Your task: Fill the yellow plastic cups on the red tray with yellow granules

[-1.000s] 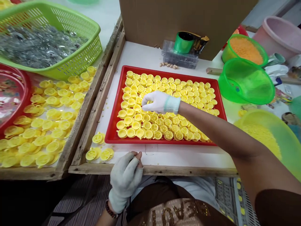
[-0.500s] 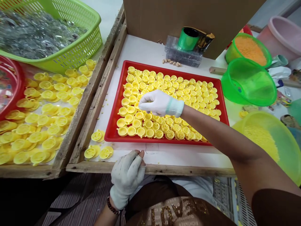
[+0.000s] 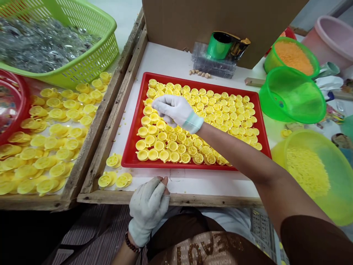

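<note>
A red tray (image 3: 131, 147) on the white work board holds rows of small yellow plastic cups (image 3: 217, 110). My right hand (image 3: 175, 110), in a white glove, hovers over the tray's left part with its fingers pinched together; what they pinch is too small to make out. My left hand (image 3: 147, 208), gloved with bare fingertips, rests curled on the wooden front edge of the board, holding nothing that I can see.
Loose yellow caps (image 3: 116, 176) lie left of the tray. The left board carries many yellow caps (image 3: 55, 129), a green basket (image 3: 91, 62) of clear pieces and a red dish (image 3: 13, 106). Right: green bowls (image 3: 292, 97), an orange-filled tub (image 3: 292, 55), a yellow bowl (image 3: 317, 169). A cardboard box (image 3: 220, 18) stands behind.
My right hand has moved left and toward the tray's far side, still pinched. My left hand has stayed on the board's edge.
</note>
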`<state>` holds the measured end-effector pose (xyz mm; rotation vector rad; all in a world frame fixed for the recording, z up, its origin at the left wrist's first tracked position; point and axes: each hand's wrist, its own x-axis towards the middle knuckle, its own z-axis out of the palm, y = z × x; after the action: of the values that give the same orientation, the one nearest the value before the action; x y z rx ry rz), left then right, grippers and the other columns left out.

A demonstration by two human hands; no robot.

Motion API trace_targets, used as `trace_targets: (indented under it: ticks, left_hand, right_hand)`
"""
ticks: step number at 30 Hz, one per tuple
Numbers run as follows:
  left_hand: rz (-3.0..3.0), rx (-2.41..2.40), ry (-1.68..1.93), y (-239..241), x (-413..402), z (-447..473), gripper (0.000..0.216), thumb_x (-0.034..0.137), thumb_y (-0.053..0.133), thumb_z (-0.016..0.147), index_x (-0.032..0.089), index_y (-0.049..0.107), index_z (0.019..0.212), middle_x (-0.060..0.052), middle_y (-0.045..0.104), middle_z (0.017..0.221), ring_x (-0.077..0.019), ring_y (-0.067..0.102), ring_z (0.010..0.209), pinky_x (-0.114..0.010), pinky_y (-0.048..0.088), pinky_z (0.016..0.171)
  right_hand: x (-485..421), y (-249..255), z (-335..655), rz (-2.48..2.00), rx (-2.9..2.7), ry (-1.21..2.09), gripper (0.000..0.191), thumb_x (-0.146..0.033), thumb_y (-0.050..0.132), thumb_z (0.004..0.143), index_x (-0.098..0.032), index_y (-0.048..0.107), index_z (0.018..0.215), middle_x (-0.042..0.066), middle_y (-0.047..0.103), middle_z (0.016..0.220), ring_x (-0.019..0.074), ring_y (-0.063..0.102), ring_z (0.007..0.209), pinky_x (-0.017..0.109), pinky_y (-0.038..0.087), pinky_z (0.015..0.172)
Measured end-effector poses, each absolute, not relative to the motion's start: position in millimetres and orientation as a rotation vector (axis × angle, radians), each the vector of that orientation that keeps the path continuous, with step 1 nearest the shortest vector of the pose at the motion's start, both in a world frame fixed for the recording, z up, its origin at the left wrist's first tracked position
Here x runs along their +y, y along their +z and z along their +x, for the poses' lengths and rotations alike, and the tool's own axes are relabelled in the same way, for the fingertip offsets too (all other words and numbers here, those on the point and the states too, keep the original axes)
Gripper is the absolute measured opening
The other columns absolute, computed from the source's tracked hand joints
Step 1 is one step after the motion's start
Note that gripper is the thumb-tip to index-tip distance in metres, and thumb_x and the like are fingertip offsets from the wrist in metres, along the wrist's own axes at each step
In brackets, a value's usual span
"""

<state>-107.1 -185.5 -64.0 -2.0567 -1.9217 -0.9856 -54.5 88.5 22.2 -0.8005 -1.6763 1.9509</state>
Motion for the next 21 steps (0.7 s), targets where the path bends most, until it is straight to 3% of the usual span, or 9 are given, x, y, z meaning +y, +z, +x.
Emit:
trace_targets:
  ticks: [6, 10, 16, 21]
  left_hand:
    - [-2.078, -1.902, -0.992, -65, -186, -108, 0.026, 0.008, 0.064, 0.088, 0.013, 0.065, 0.114, -0.012, 0.075, 0.098, -0.0249, 0.070, 0.085, -0.037, 0.054, 0.074]
    - [-2.086, -1.899, -0.996, -62, -184, -108, 0.027, 0.007, 0.065, 0.087, 0.012, 0.065, 0.114, -0.012, 0.075, 0.098, -0.0245, 0.070, 0.084, -0.036, 0.053, 0.076]
    - [-2.091, -1.888, -0.974, -66, -184, -109, 0.026, 0.008, 0.066, 0.087, 0.013, 0.065, 0.112, -0.011, 0.075, 0.097, -0.0244, 0.069, 0.082, -0.036, 0.052, 0.074]
    - [-2.087, -1.861, -0.949, -66, -184, -110, 0.026, 0.008, 0.067, 0.087, 0.013, 0.065, 0.112, -0.012, 0.074, 0.097, -0.0244, 0.070, 0.082, -0.036, 0.052, 0.074]
  right_hand:
    - [95, -11, -78, -0.705, -1.473, 1.925, 0.041, -0.057, 0.075, 0.086, -0.019, 0.060, 0.089, -0.006, 0.052, 0.068, 0.0032, 0.042, 0.046, 0.017, 0.031, 0.033]
    - [100, -4, -65, -0.705, -1.433, 1.908, 0.040, -0.056, 0.077, 0.085, -0.019, 0.063, 0.092, -0.006, 0.053, 0.067, 0.0023, 0.038, 0.044, 0.017, 0.026, 0.031]
    - [96, -6, -46, -0.762, -1.526, 1.850, 0.037, -0.052, 0.078, 0.085, -0.018, 0.064, 0.088, -0.005, 0.055, 0.065, 0.0043, 0.044, 0.045, 0.019, 0.035, 0.035]
    - [105, 10, -27, -0.805, -1.345, 1.862, 0.031, -0.046, 0.079, 0.086, -0.019, 0.064, 0.091, -0.006, 0.053, 0.067, 0.0038, 0.037, 0.046, 0.020, 0.026, 0.035]
